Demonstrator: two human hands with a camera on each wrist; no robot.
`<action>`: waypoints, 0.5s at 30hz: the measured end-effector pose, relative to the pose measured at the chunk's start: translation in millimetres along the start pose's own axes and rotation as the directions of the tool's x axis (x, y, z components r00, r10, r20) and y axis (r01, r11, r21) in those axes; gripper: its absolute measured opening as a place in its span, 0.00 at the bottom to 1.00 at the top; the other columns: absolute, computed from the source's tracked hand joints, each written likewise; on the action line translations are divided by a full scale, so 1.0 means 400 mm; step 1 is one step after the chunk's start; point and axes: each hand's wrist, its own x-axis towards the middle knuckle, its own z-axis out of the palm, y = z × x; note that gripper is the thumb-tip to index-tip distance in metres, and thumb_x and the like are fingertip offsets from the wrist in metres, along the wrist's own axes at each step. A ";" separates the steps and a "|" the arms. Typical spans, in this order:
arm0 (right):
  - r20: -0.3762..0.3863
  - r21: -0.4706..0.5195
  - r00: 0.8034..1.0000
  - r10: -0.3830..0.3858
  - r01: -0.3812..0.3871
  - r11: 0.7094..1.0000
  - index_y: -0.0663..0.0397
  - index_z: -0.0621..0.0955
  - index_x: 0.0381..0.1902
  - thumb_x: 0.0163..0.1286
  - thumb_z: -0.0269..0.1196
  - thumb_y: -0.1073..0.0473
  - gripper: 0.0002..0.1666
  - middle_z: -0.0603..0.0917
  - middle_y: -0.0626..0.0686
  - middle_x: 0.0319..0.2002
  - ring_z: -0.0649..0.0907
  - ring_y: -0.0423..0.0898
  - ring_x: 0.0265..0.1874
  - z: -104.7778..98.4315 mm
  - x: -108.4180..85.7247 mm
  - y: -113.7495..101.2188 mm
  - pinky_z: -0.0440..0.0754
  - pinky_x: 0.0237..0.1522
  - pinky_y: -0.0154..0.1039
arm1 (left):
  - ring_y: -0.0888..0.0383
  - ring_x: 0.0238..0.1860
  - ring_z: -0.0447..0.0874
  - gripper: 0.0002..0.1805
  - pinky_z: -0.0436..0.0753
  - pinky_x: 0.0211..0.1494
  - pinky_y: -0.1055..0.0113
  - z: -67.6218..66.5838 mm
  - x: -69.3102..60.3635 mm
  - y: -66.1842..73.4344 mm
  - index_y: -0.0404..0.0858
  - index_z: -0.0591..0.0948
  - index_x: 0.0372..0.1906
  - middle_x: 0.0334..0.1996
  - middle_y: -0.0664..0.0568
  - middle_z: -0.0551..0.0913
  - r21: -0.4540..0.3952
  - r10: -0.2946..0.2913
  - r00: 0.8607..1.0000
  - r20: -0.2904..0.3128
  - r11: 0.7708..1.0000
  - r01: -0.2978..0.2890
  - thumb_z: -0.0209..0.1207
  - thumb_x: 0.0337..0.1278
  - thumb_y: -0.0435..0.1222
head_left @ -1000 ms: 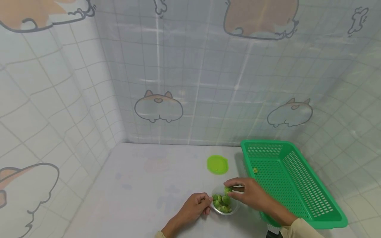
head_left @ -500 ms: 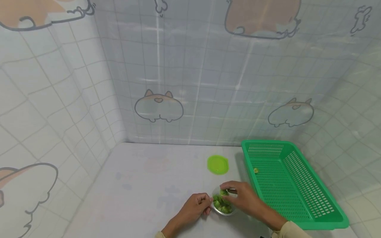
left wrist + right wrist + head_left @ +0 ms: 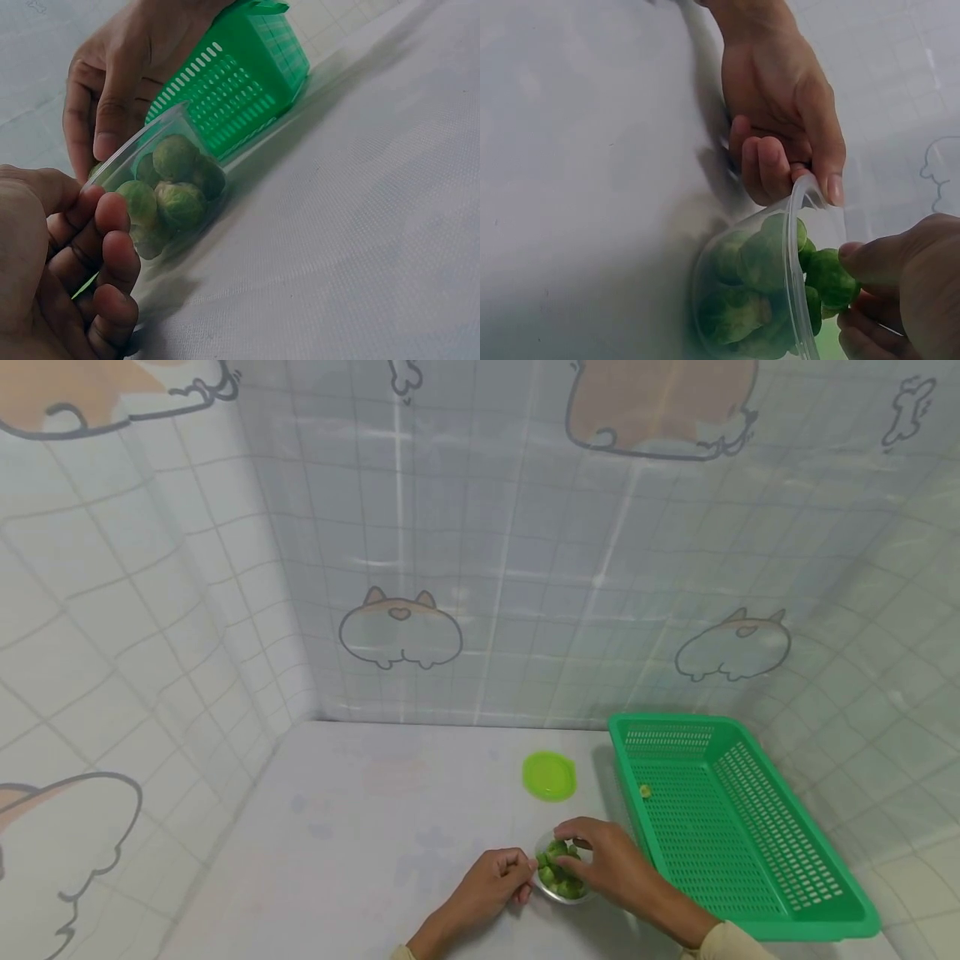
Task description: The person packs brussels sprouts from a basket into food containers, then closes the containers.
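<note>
A clear plastic tub (image 3: 793, 247) with several Brussels sprouts (image 3: 181, 206) inside stands on the table near its front. My left hand (image 3: 491, 881) pinches the tub's rim between thumb and forefinger, the other fingers curled below. From the right, my right hand (image 3: 611, 860) reaches over the tub's mouth. Its thumb and fingers pinch one Brussels sprout (image 3: 832, 279) at the opening, against the other sprouts. In the left wrist view, the tub's rim mostly hides that sprout.
Behind the tub a lime-green lid (image 3: 549, 776) lies flat. A large green plastic basket (image 3: 712, 835) stands to the right, with one small yellowish-green piece (image 3: 645, 791) near its left wall. Patterned sheeting (image 3: 480, 568) encloses the table at the back and sides.
My right hand has moved left and down with the Brussels sprout, from above the tub's right side into its mouth. My left hand keeps its hold on the rim.
</note>
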 end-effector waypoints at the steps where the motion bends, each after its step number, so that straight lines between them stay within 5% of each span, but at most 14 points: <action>1: 0.002 0.007 1.000 -0.001 0.001 1.000 0.53 0.86 0.46 0.59 0.76 0.60 0.17 0.87 0.48 0.48 0.86 0.45 0.49 -0.001 0.000 0.001 0.84 0.47 0.36 | 0.66 0.23 0.75 0.20 0.74 0.35 0.74 0.000 0.000 -0.001 0.34 0.82 0.31 0.21 0.46 0.82 0.001 0.007 1.000 0.001 1.000 -0.007 0.54 0.75 0.45; 15: -0.055 0.108 0.995 0.081 -0.075 0.991 0.48 0.86 0.47 0.60 0.75 0.60 0.17 0.87 0.49 0.47 0.86 0.49 0.50 -0.051 0.003 0.004 0.83 0.51 0.41 | 0.65 0.23 0.75 0.19 0.75 0.37 0.73 -0.001 -0.001 0.004 0.34 0.82 0.32 0.22 0.42 0.82 -0.025 -0.007 1.000 0.005 1.000 0.007 0.54 0.76 0.44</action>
